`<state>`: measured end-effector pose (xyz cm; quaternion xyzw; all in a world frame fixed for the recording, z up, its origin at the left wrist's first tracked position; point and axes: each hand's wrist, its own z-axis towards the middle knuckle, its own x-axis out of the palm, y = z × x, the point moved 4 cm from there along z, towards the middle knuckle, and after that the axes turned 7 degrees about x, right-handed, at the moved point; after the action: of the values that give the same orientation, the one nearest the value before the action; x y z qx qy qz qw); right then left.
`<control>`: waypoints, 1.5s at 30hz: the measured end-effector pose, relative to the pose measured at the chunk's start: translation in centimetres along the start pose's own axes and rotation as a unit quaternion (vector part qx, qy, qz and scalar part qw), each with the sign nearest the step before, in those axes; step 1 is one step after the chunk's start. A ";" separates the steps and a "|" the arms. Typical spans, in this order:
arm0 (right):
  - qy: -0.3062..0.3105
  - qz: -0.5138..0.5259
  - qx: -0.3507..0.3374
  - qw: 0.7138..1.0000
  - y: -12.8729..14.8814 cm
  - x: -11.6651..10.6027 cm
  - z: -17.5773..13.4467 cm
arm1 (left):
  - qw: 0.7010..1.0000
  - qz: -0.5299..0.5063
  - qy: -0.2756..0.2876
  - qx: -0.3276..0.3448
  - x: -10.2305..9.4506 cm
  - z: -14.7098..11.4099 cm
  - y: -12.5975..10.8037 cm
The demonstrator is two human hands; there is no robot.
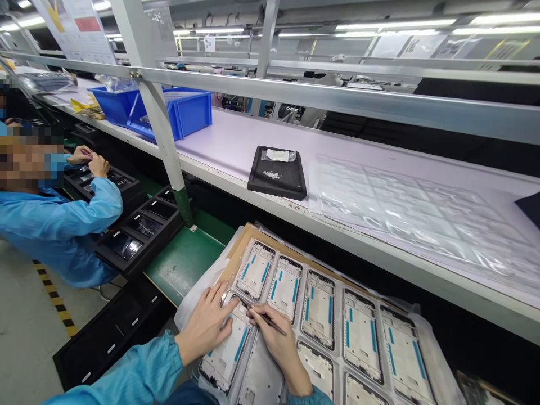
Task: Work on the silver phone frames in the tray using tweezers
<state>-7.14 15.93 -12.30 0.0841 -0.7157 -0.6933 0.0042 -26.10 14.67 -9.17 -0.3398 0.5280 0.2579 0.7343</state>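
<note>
A clear plastic tray holds rows of phone middle frames, pale metal plates with dark edges and blue strips. My left hand rests with fingers spread on the upper part of the nearest left phone frame, and its fingertips touch the top edge. My right hand is closed on dark tweezers, pinched like a pen. Their tip points at that frame's top right corner, beside my left fingertips; what lies under the tip is hidden. Right of it, my right hand and wrist partly cover another frame.
On the shelf stand a black foam tray with small white pieces, clear plastic sheets and blue bins. A metal post rises at left. A co-worker in a blue sleeve sits beside black trays on a green bench.
</note>
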 end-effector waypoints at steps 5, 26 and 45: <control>-0.002 0.007 0.003 1.000 0.4 0.0 0.0 | 0.999 0.015 0.027 -0.013 -0.3 0.4 -0.4; -0.020 0.009 -0.009 1.000 1.4 -0.2 0.3 | 1.000 -0.018 0.016 -0.002 -0.4 0.2 0.0; -0.026 0.006 -0.013 1.000 1.3 -0.3 0.3 | 1.000 -0.006 0.012 0.002 -0.5 0.4 -0.1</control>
<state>-7.05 16.25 -10.98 0.0617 -0.7069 -0.7046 -0.0093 -25.94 14.89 -8.53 -0.3446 0.5349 0.2482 0.7304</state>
